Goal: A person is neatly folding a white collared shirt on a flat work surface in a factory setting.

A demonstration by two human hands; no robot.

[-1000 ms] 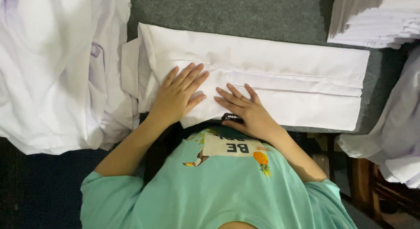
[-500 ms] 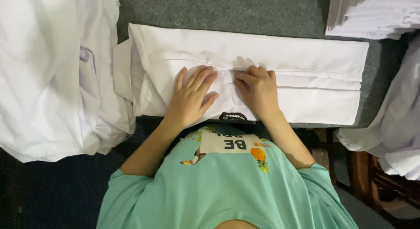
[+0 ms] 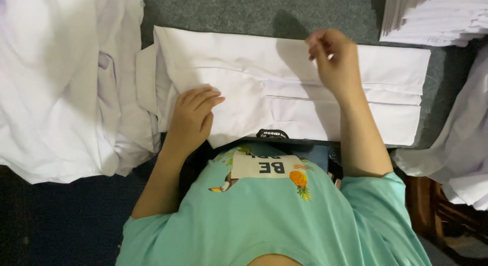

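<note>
A white shirt (image 3: 244, 73), folded into a long flat band, lies across the grey table top (image 3: 244, 12) in front of me. My left hand (image 3: 192, 113) rests flat on its near left part, fingers together. My right hand (image 3: 333, 60) is raised above the shirt's far edge, right of the middle, its fingertips drawn together; whether it pinches any cloth I cannot tell. My teal printed shirt (image 3: 274, 210) fills the lower part of the view.
A heap of loose white garments (image 3: 61, 93) covers the left side. A stack of folded white garments (image 3: 437, 17) sits at the far right corner. More white cloth (image 3: 457, 149) hangs at the right, above a wooden chair (image 3: 437, 215).
My right hand has lifted off the middle of the shirt and moved away from me to its far edge. My left hand slid left along the near part.
</note>
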